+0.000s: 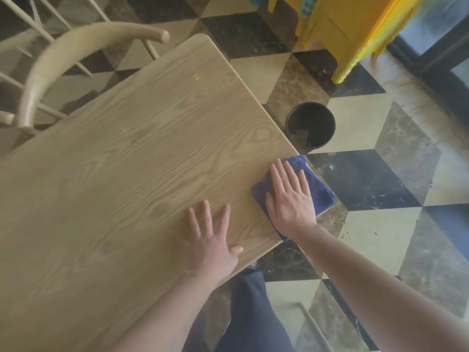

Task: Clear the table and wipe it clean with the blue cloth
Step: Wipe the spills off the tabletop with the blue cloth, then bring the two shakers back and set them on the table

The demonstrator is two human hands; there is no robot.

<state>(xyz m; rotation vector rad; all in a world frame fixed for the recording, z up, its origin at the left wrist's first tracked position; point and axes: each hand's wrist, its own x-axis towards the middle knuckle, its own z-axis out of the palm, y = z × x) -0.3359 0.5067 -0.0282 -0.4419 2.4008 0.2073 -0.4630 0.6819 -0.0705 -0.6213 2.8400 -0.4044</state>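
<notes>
The light wooden table (142,158) fills the left and middle of the view, its top bare. A blue cloth (319,191) lies at the table's right edge, partly hanging over it. My right hand (289,196) presses flat on the cloth with straight fingers. My left hand (213,240) rests flat on the tabletop near the front right corner, fingers spread, apart from the cloth.
A black round bin (311,125) stands on the floor just past the table's right edge. A curved wooden chair (50,69) sits at the table's far left side. Yellow furniture (340,34) stands at the top right on the chequered marble floor (380,224).
</notes>
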